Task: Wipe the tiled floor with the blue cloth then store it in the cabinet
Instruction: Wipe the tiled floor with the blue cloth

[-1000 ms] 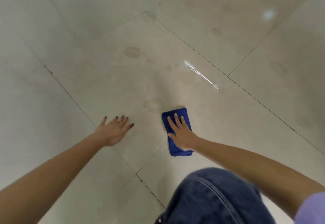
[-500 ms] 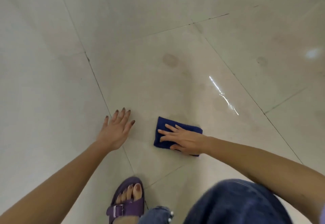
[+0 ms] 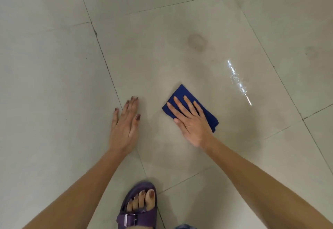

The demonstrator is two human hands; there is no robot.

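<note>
I look straight down at a pale, glossy tiled floor (image 3: 54,84) crossed by thin dark grout lines. My right hand (image 3: 191,120) lies palm-down on a folded blue cloth (image 3: 182,92), fingers spread and flat, pressing it against the tile; the grip is open, not curled around the fabric, so the cloth is pinned under the palm and fingers instead of being clasped. The cloth sits on the large centre tile, turned diagonally, with its far corner showing beyond my fingertips and its lower right corner showing past the side of my hand. My left hand (image 3: 126,124) rests flat on the floor just to the left of the cloth, apart from it, fingers together and extended, holding nothing; it lies beside a grout line that runs under the wrist. Both bare forearms reach in from the bottom corners. Beyond the cloth, a round greyish stain (image 3: 197,41) marks the same tile, and to the right of the cloth a bright streak of reflected light (image 3: 237,81) glints on the surface. At the bottom edge, a foot in a purple sandal (image 3: 138,216) with a buckled strap stands between my arms.
</note>
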